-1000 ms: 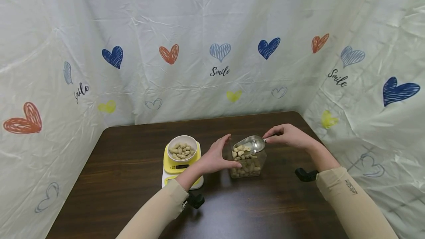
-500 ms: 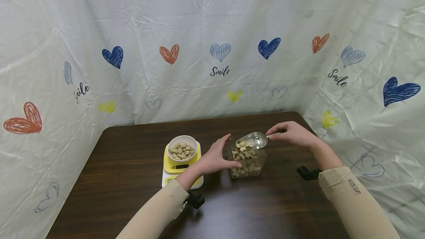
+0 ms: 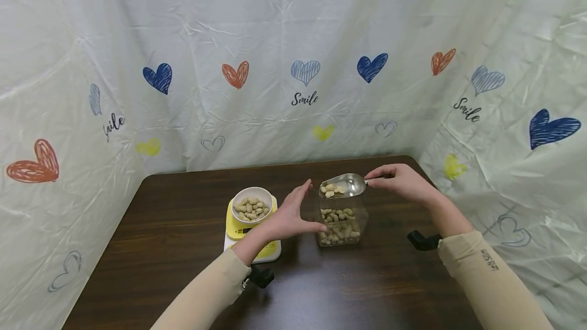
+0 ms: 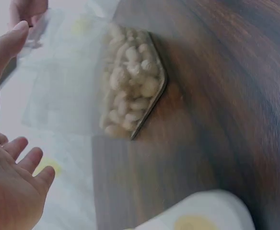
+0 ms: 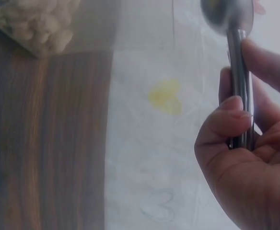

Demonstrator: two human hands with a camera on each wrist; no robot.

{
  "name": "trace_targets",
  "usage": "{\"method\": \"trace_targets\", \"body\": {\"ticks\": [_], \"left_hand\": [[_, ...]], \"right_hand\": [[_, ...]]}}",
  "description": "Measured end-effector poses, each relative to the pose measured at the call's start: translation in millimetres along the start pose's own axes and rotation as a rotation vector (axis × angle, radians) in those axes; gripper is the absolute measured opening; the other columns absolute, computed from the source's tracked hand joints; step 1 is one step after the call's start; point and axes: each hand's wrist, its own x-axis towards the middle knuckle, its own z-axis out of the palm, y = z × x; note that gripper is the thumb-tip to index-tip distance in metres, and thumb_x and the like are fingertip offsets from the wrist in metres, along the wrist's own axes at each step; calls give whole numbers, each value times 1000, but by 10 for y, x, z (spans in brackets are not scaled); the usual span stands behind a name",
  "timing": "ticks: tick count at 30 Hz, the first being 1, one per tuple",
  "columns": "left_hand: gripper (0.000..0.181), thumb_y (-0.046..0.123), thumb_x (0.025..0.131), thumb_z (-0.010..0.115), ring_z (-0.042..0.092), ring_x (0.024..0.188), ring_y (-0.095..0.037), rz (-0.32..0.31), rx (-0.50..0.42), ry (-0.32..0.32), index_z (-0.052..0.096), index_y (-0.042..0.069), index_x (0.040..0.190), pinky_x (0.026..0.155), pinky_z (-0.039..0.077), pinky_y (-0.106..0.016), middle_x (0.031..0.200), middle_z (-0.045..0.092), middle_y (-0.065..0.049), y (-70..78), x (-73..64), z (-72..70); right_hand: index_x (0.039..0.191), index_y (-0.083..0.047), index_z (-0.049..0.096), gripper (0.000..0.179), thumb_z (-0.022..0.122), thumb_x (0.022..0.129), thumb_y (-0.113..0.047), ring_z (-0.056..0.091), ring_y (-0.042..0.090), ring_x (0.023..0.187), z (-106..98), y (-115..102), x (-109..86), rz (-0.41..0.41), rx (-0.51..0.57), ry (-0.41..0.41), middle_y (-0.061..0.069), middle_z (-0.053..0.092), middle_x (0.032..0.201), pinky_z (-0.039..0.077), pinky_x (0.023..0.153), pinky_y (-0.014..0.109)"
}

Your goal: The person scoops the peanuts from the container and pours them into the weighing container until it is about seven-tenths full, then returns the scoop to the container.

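My right hand [image 3: 403, 183] grips the handle of a metal scoop [image 3: 353, 185], which carries several peanuts [image 3: 332, 190] above the open top of a clear container [image 3: 364, 218]. In the right wrist view the fingers curl round the scoop's handle [image 5: 240, 86]. More peanuts [image 4: 130, 81] fill the lower part of the container, which stands on the table. My left hand [image 3: 290, 218] is beside the container's left side with thumb and fingers spread. The left wrist view shows its fingers straight and apart from the wall, holding nothing.
Left of the container, a white bowl [image 3: 253, 192] of peanuts sits on a yellow and white kitchen scale [image 3: 273, 249]. My left forearm passes over the scale's front right part. The dark wooden table [image 3: 183, 228] meets a white curtain [image 3: 257, 136] with printed hearts behind it.
The scoop with peanuts has risen out of the container to above its rim. My left hand has drawn slightly left, away from the container's side.
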Motion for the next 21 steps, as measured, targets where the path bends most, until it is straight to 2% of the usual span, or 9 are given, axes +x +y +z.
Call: {"method": "trace_targets", "body": {"ticks": [4, 9, 15, 21], "left_hand": [[120, 60, 77, 84, 25, 150, -16, 13, 0, 32, 9, 31, 165, 116, 30, -47, 163, 28, 8, -22, -102, -184], [116, 56, 78, 86, 27, 148, -17, 38, -13, 67, 14, 28, 165, 116, 30, -49, 163, 31, 3, -61, -257, -462], [114, 53, 78, 87, 26, 148, -17, 19, 35, 114, 18, 26, 165, 115, 31, -51, 162, 32, 4, -135, -462, -789], [112, 52, 78, 87, 23, 149, -20, -32, 69, 160, 19, 27, 164, 114, 30, -56, 162, 30, 3, -294, -667, -1076]], "right_hand": [[120, -19, 77, 37, 73, 95, -46, 60, 25, 109, 21, -60, 16, 8, 17, 23, 5, 68, 125, 50, 85, 42], [120, -18, 77, 39, 73, 94, -47, 60, 26, 108, 78, -151, 36, 15, 26, 43, 6, 67, 125, 50, 84, 43], [118, -20, 77, 39, 74, 93, -49, 61, 25, 111, 166, -258, 91, 12, 36, 58, 4, 68, 125, 49, 88, 43], [118, -21, 77, 40, 76, 91, -50, 62, 25, 113, 279, -417, 144, 17, 78, 47, 3, 68, 125, 50, 91, 46]]}}
